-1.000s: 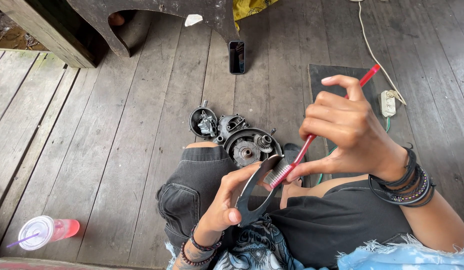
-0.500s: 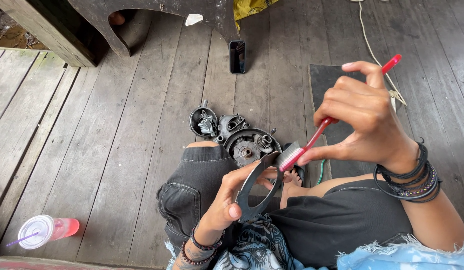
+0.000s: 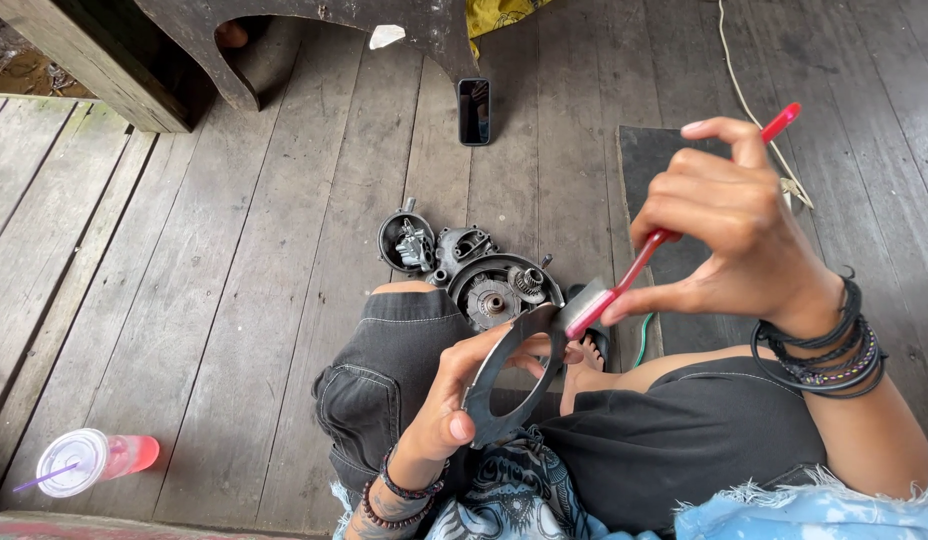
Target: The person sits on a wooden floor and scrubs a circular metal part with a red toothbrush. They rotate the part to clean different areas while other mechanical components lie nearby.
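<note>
At the lower left corner of the plank floor (image 3: 234, 300) a lidded plastic cup (image 3: 89, 462) of pink drink lies where it lay a second ago. Over the lap, the left hand (image 3: 446, 405) is closed on a dark ring-shaped gasket (image 3: 514, 375), gripped at its lower rim between thumb and fingers, tilted as before. Just beyond the knee, dark engine parts (image 3: 474, 270) rest on the boards, unmoved, and a black phone (image 3: 474, 111) lies farther up the floor. To the right, the right hand (image 3: 729, 235) is wrapped around a red-handled brush (image 3: 674, 230), whose head is pressed against the gasket's upper right edge. Compared with a second ago, this hand has been raised higher and farther right, and the handle's red tip now stands nearer the white cord (image 3: 754, 110). A dark mat (image 3: 654, 160) lies behind the hand.
</note>
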